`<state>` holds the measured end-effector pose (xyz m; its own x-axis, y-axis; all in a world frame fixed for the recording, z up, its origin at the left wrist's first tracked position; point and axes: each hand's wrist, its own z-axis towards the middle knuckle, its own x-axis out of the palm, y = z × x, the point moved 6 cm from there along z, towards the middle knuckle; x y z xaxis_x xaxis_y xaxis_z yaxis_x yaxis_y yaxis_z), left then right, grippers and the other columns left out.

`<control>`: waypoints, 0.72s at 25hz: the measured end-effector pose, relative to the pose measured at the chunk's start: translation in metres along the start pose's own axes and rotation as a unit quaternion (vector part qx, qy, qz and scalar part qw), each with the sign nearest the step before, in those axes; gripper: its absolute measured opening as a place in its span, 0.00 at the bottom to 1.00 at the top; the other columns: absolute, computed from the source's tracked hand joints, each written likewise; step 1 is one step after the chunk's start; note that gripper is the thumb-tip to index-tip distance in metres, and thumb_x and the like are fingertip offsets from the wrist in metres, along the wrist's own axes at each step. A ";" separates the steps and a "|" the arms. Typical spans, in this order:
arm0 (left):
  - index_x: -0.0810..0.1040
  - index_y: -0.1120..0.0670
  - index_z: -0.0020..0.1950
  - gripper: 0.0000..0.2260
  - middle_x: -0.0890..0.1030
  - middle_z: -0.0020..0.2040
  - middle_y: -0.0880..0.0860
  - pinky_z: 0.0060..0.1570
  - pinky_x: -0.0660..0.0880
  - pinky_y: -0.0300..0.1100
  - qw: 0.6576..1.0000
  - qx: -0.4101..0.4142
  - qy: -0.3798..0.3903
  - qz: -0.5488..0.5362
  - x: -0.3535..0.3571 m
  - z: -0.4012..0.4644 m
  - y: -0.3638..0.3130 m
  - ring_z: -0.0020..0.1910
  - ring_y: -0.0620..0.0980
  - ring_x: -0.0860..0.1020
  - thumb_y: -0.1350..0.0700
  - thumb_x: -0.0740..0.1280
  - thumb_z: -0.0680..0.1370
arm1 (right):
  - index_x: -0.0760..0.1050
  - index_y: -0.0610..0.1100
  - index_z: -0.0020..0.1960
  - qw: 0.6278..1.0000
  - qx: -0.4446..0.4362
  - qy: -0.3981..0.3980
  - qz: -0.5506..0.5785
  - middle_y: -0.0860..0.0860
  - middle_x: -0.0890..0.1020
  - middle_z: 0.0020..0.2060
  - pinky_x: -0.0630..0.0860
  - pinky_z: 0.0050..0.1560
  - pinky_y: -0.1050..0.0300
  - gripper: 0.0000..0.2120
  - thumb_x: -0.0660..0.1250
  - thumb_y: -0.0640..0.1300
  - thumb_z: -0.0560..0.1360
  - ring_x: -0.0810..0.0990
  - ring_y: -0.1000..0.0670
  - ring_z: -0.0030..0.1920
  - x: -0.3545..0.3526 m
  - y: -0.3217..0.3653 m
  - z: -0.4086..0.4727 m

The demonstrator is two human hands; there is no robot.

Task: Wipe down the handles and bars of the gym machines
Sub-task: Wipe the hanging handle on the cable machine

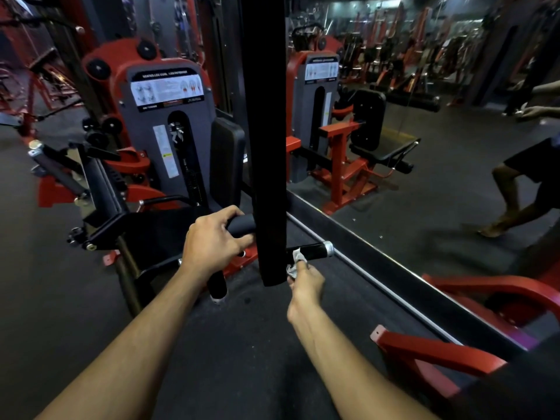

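Note:
My left hand grips a thick black padded roller of the leg machine, just left of a black upright post. My right hand pinches a crumpled white cloth and holds it against a black handle with a silver end cap, right of the post. A second black handle hangs below my left wrist. The post hides where the roller and the handle join.
The red and grey leg curl machine stands ahead at the left. A wall mirror at the right reflects the machine and a person's legs. A red frame lies on the dark floor at the lower right.

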<state>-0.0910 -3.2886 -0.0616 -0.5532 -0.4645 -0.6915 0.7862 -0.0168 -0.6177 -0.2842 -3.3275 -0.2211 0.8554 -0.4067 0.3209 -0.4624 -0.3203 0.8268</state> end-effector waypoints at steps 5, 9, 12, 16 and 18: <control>0.79 0.42 0.47 0.13 0.81 0.37 0.42 0.40 0.78 0.46 1.000 0.010 0.002 0.002 0.002 0.003 0.004 0.39 0.42 0.81 0.48 0.78 0.67 | 0.76 0.40 0.42 0.997 -0.045 -0.044 0.041 0.46 0.82 0.32 0.72 0.24 0.58 0.08 0.72 0.41 0.77 0.77 0.51 0.29 -0.027 0.030 0.009; 0.79 0.41 0.48 0.13 0.81 0.37 0.42 0.40 0.77 0.44 1.000 0.011 0.000 0.006 0.003 0.003 0.004 0.39 0.42 0.81 0.47 0.77 0.66 | 0.78 0.47 0.50 0.905 -0.356 -0.032 -0.231 0.49 0.82 0.45 0.80 0.37 0.53 0.03 0.71 0.41 0.78 0.81 0.54 0.39 -0.043 0.100 0.008; 0.79 0.41 0.47 0.12 0.81 0.36 0.41 0.37 0.74 0.38 1.000 0.001 0.002 0.006 0.000 0.001 0.001 0.36 0.35 0.80 0.49 0.78 0.67 | 0.82 0.46 0.50 0.803 -0.441 0.040 -0.399 0.52 0.77 0.49 0.76 0.48 0.56 0.04 0.69 0.39 0.78 0.77 0.54 0.46 -0.026 0.092 -0.005; 0.79 0.42 0.48 0.13 0.81 0.36 0.41 0.39 0.75 0.40 1.000 -0.005 0.001 0.005 -0.002 0.000 -0.001 0.37 0.37 0.80 0.49 0.78 0.68 | 0.81 0.39 0.51 0.767 -0.482 0.104 -0.411 0.49 0.77 0.51 0.66 0.49 0.74 0.05 0.68 0.34 0.76 0.72 0.58 0.45 0.010 0.056 -0.035; 0.79 0.42 0.49 0.13 0.82 0.37 0.41 0.40 0.77 0.41 1.000 -0.006 0.005 0.006 -0.003 0.000 -0.002 0.37 0.39 0.81 0.49 0.79 0.68 | 0.81 0.38 0.52 0.737 -0.514 0.137 -0.418 0.49 0.77 0.52 0.67 0.49 0.75 0.07 0.69 0.32 0.75 0.74 0.57 0.46 0.015 0.054 -0.034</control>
<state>-0.0908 -3.2875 -0.0579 -0.5465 -0.4556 -0.7027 0.7896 -0.0008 -0.6136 -0.2885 -3.3213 -0.1559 0.8212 -0.2014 -0.5339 0.5526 0.5136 0.6564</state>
